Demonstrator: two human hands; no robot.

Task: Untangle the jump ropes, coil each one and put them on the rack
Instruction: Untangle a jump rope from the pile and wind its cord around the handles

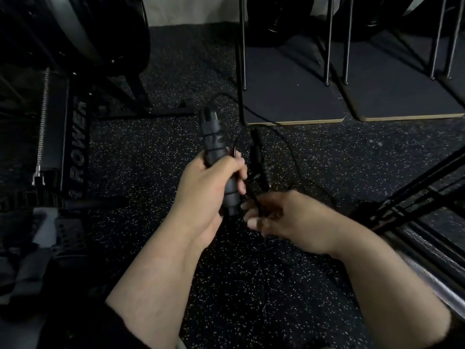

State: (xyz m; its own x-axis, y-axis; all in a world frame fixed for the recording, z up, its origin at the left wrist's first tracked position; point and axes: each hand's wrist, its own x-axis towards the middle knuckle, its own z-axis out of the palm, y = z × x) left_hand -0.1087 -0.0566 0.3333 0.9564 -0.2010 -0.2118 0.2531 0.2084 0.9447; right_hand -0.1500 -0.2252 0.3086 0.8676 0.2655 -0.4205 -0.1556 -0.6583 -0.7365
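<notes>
Two hands over the black speckled rubber floor [151,152]; left hand [208,192] grips thick ribbed black jump-rope handles [217,152], fingers clamped; right hand [284,217], at four o'clock, pinches thin black cord [256,200].

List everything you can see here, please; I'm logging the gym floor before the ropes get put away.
thick jump-rope handle: one, dark grey, gripped upright in the left hand, thin cord wound round it
slim jump-rope handles: apparently two, black, just right of the thick one, above the right hand
rope cord: thin, black, trailing over the floor; count unclear
floor: black rubber, white flecks
boards: two in view, dark with pale edges, upper right
thin metal legs: several, black, standing on the boards
rowing machine: one, black, left
metal frame: black, right edge
left hand: gripping the thick handle
right hand: pinching cord below the slim handles
</notes>
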